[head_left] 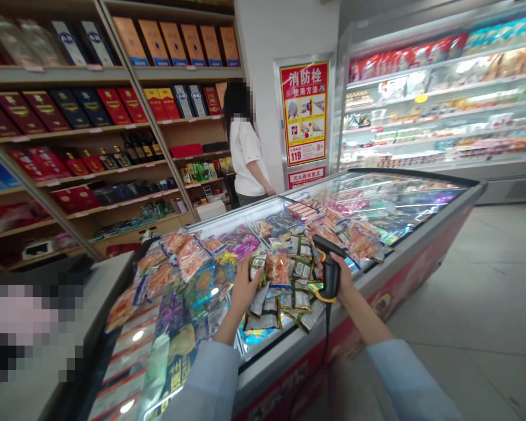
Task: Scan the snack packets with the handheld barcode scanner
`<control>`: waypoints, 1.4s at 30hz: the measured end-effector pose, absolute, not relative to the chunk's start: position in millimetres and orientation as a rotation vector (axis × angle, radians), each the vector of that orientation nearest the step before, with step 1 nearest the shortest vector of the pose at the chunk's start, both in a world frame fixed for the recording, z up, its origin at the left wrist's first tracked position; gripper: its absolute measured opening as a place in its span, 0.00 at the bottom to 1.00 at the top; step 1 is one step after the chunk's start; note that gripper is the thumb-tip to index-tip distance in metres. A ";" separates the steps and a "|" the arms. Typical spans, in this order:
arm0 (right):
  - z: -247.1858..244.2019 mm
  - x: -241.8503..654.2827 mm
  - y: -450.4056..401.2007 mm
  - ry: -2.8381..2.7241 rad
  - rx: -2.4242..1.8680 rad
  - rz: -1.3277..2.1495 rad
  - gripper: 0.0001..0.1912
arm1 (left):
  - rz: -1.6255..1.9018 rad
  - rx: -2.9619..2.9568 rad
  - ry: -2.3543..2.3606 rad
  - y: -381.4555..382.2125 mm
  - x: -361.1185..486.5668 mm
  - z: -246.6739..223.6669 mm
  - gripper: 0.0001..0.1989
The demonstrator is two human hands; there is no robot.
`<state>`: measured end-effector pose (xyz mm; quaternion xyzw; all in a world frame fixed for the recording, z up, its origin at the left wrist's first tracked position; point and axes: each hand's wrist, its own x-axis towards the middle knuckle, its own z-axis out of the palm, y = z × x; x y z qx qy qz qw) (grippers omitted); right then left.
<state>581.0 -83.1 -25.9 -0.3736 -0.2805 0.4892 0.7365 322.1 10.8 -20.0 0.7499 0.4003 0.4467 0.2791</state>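
In my right hand (pixel 342 279) is a black-and-yellow barcode scanner (pixel 331 275), its cable hanging down over the freezer's front. My left hand (pixel 245 285) closes on a small green snack packet (pixel 258 264) at the near side of the pile. Between the hands lie a clear packet of orange-brown snacks (pixel 279 270) and several silver-and-green packets (pixel 296 295), some with barcodes facing up. They rest on the glass top of a chest freezer (pixel 267 359). More orange snack packets (pixel 191 257) are heaped to the left of my left hand.
A person in a white top (pixel 248 155) stands behind the freezer. Shelves with boxed bottles (pixel 56 111) rise at the left, with a grey counter (pixel 100 292) in front. A lit refrigerated display (pixel 421 117) stands at the back right. Tiled floor (pixel 477 292) lies to the right.
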 end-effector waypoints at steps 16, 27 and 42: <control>6.4 563.7 -112.5 -0.787 -0.870 0.984 0.19 | 1.477 1.741 0.977 -16.7 273.8 19.5 0.29; 79.6 447.0 -96.0 -1.044 -0.833 1.190 0.18 | 1.745 1.641 1.437 -61.7 62.0 36.8 0.26; -6.0 274.3 -3.6 -0.995 -0.594 1.789 0.22 | 1.339 1.797 2.134 50.7 -7.4 -27.0 0.44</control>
